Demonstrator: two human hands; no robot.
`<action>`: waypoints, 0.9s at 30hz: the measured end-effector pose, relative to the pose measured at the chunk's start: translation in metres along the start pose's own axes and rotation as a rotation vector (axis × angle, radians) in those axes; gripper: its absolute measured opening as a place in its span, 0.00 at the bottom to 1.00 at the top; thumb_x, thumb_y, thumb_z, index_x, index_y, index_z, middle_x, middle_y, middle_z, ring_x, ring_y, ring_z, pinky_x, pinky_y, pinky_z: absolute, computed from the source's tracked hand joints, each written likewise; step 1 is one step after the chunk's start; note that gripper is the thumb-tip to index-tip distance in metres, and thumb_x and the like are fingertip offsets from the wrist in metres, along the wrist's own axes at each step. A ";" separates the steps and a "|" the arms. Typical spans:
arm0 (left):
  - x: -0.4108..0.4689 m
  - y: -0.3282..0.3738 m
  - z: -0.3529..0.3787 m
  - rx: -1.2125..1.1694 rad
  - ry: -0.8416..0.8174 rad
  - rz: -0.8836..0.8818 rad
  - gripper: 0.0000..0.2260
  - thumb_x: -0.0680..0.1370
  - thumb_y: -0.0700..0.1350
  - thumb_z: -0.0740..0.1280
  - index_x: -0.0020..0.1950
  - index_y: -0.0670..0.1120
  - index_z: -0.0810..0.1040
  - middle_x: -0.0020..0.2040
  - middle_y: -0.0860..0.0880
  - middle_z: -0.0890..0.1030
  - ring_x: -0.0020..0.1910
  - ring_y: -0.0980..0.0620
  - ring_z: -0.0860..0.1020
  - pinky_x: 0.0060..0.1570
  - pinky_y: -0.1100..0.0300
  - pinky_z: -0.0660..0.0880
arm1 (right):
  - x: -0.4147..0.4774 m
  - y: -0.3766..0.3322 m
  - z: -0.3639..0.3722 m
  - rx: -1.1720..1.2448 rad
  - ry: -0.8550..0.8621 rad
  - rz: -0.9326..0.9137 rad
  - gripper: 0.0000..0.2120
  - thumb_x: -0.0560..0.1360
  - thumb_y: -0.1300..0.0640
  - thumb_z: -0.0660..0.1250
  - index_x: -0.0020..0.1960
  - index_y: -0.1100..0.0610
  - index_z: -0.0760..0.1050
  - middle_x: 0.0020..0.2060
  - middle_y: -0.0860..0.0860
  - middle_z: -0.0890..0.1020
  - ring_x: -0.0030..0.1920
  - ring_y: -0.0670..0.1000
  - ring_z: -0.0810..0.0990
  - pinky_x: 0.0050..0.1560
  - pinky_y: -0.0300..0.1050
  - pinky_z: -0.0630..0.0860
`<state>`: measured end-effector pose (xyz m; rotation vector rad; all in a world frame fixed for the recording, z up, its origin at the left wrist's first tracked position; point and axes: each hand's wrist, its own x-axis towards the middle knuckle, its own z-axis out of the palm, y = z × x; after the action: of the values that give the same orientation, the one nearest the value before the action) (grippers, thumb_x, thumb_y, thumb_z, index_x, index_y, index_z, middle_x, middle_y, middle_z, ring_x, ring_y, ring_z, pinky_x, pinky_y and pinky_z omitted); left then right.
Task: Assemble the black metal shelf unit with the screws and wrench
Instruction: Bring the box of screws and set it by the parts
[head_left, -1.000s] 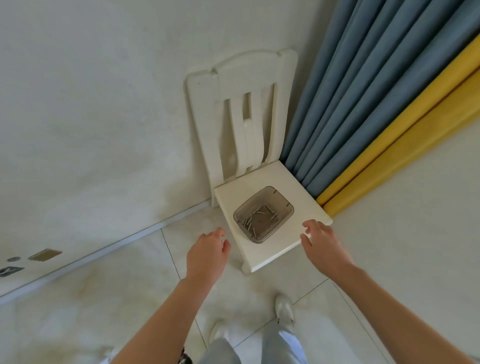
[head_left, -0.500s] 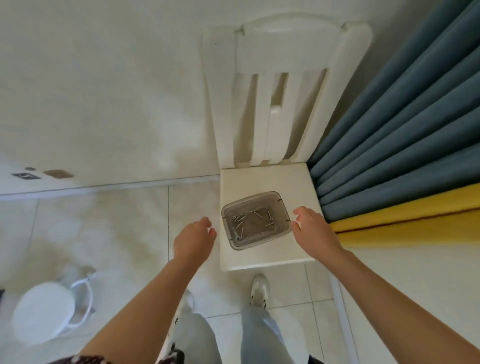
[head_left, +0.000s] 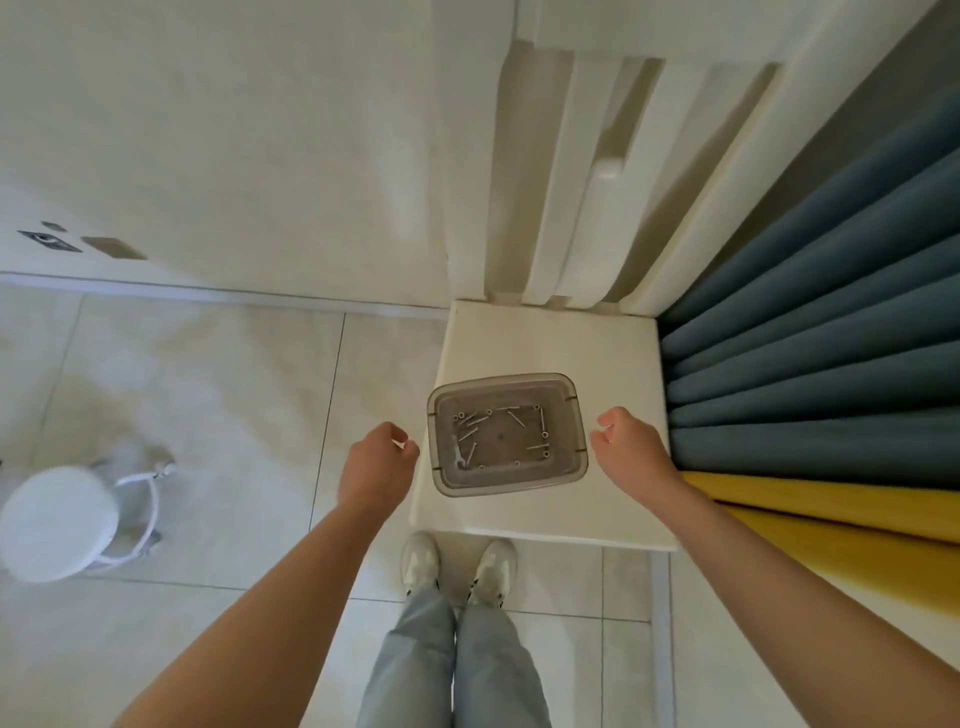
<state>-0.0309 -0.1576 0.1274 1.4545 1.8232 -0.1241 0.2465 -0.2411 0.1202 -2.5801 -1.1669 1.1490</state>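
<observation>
Fingers (head_left: 397, 435) of the left hand (head_left: 376, 470) curl loosely, empty, just beside a translucent grey tub (head_left: 578, 415) on the white chair seat (head_left: 550, 343). Silvery screws (head_left: 470, 431) lie scattered inside. The right hand (head_left: 631, 452) hovers opposite, loosely curled.

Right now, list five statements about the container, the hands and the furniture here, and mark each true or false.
1. The clear container sits on the white chair seat. True.
2. The left hand grips the container's rim. False: it is beside the container, holding nothing.
3. Screws lie loose inside the container. True.
4. The right hand holds a wrench. False: it is empty, at the container's other side.
5. The round white stool stands on the chair seat. False: it stands on the floor, off to the left.
</observation>
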 end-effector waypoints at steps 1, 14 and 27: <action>0.005 0.000 0.006 -0.006 -0.005 -0.001 0.12 0.81 0.46 0.63 0.62 0.43 0.77 0.49 0.46 0.81 0.39 0.50 0.76 0.44 0.57 0.72 | 0.009 0.003 0.004 0.005 -0.006 0.013 0.16 0.80 0.56 0.58 0.65 0.61 0.71 0.60 0.60 0.78 0.56 0.60 0.76 0.49 0.44 0.69; 0.048 0.000 0.068 -0.151 -0.117 -0.114 0.22 0.80 0.46 0.65 0.72 0.40 0.68 0.57 0.44 0.80 0.55 0.44 0.77 0.52 0.53 0.72 | 0.073 0.021 0.051 0.037 -0.057 0.137 0.21 0.81 0.56 0.60 0.70 0.64 0.66 0.64 0.62 0.76 0.63 0.62 0.74 0.58 0.47 0.71; 0.054 0.000 0.070 -0.219 -0.162 -0.192 0.18 0.81 0.42 0.64 0.70 0.40 0.69 0.58 0.42 0.79 0.55 0.42 0.80 0.58 0.47 0.78 | 0.075 0.008 0.063 -0.065 -0.047 0.051 0.13 0.81 0.61 0.57 0.62 0.66 0.71 0.56 0.62 0.77 0.56 0.61 0.76 0.51 0.48 0.71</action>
<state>0.0026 -0.1515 0.0454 1.0861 1.7795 -0.1301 0.2414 -0.2092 0.0278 -2.6600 -1.1737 1.2079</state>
